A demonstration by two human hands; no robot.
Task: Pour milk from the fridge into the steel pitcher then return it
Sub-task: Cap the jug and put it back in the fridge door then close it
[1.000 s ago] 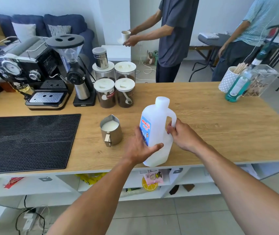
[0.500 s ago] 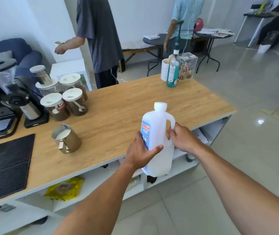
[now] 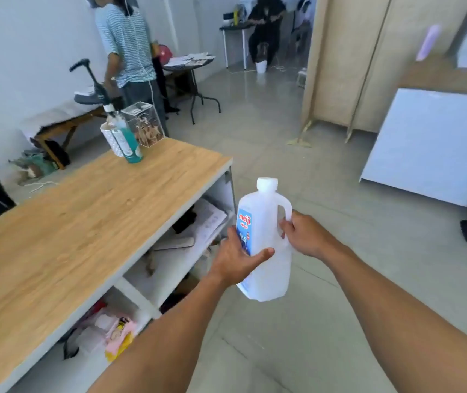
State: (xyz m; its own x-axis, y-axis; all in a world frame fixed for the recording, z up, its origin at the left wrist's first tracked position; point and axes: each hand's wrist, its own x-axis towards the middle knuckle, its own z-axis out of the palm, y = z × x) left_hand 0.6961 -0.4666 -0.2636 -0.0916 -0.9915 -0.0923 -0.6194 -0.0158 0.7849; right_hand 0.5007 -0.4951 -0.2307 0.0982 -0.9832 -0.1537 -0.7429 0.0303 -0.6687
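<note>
Left of jug point(image 3: 266, 225), wooden counter point(image 3: 84, 222), teal bottle point(image 3: 126, 144)

The milk jug point(image 3: 266, 242) at lower centre was smooth, translucent white plastic with a glossy printed label. The counter point(image 3: 84, 222) at left had a matt wood-grain top. The floor point(image 3: 311, 171) was glossy pale tile. The box point(image 3: 144, 123) at upper left was clear plastic.

Left hand point(image 3: 235, 260) hides part of the milk jug point(image 3: 266, 211)

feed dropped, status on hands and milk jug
Left hand grips milk jug body, right hand holds its handle. Jug capped, upright, over the floor. Close left: counter corner.
</note>
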